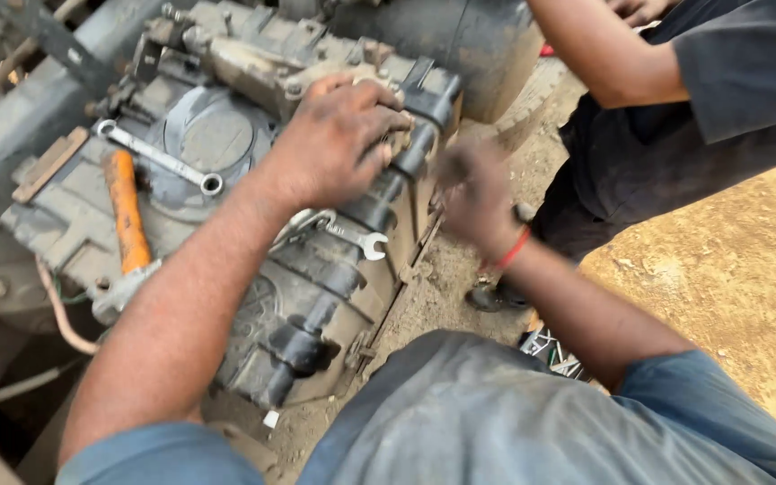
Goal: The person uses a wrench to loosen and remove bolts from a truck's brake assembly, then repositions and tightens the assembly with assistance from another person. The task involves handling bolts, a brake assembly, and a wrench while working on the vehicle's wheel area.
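On grimy gearbox (pixel 226 135) — left hand (pixel 339 135), right hand (pixel 478 202) — beside black shaft (pixel 379 202).

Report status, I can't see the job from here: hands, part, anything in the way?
Left hand gripping black rod on gearbox. Right hand blurred beside it. Wrenches, hammer lying on top.

The big engine block (pixel 226 135) is grey metal, dull and dirty, with a rough, grimy skin. A long black rod (pixel 361 216) along its edge looks like matt metal, and the left hand (pixel 339 139), smeared with dark dirt, rests on it. Two spanners (pixel 156 158) are bare steel, a little shiny. The hammer (pixel 126 211) has a smooth orange handle with scuffs. The right hand (pixel 478 202) wears a red band (pixel 514 247). The shirt (pixel 496 413) is soft, faded blue cloth. The ground (pixel 720 269) is dry, rough sand
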